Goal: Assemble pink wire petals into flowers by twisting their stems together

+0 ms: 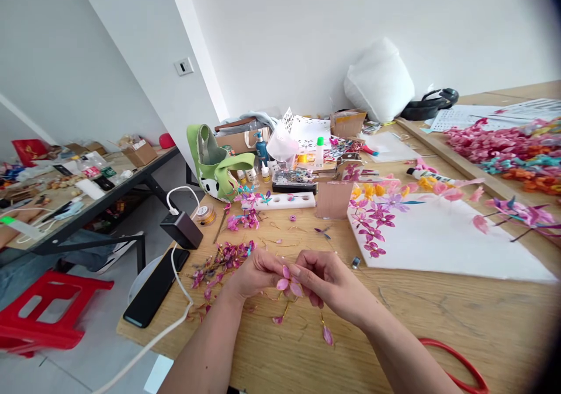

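Over the wooden table, my left hand (258,274) pinches a pink artificial flower (289,283) with gold-edged petals. My right hand (328,282) is closed right beside it, thumb and forefinger at the flower's edge and the other fingers curled in. Below the right fingers a single purple-pink petal (327,334) dangles on a thin wire, which seems to run up into that hand. Another small wired petal (278,320) shows under the flower. Left of my hands lies a heap of dark pink wired petals (230,255). The wire ends between my fingers are hidden.
A white foam board (438,242) with finished flowers along its edge lies to the right. Red-handled scissors (460,359) rest near the front. At the left are a phone (156,289), a black power bank (182,230) with a white cable, and a green bag (214,166).
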{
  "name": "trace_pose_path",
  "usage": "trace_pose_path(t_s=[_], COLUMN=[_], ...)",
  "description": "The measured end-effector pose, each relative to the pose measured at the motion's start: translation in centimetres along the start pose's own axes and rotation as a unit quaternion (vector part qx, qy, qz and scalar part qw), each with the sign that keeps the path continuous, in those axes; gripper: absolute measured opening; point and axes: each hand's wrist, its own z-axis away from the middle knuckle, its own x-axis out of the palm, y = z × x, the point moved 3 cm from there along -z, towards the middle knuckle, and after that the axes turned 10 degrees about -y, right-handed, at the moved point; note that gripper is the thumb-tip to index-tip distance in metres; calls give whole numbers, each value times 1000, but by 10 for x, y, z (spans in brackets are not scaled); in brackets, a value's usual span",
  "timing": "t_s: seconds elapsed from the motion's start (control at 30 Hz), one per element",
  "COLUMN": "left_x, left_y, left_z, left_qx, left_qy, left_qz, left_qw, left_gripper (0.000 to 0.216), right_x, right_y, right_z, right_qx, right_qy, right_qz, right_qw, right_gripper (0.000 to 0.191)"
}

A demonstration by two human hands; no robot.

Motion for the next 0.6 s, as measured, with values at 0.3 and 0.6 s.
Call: trace_pose_path(t_s=[0.3, 0.6], left_x=[-6, -6], left_y=[-5, -4], left_z=[3, 4], left_qx=[4, -29], left_qy=[-1, 16], left_qz=[35, 9], left_qw=[999, 999], left_gripper=[25, 33], right_x=[1, 3], right_y=[2, 5], right_z=[2, 0], right_qx=[3, 9], right_qy=[-26, -20], right_qz=[2, 78], right_qw=[1000, 997], right_gripper=[36, 39])
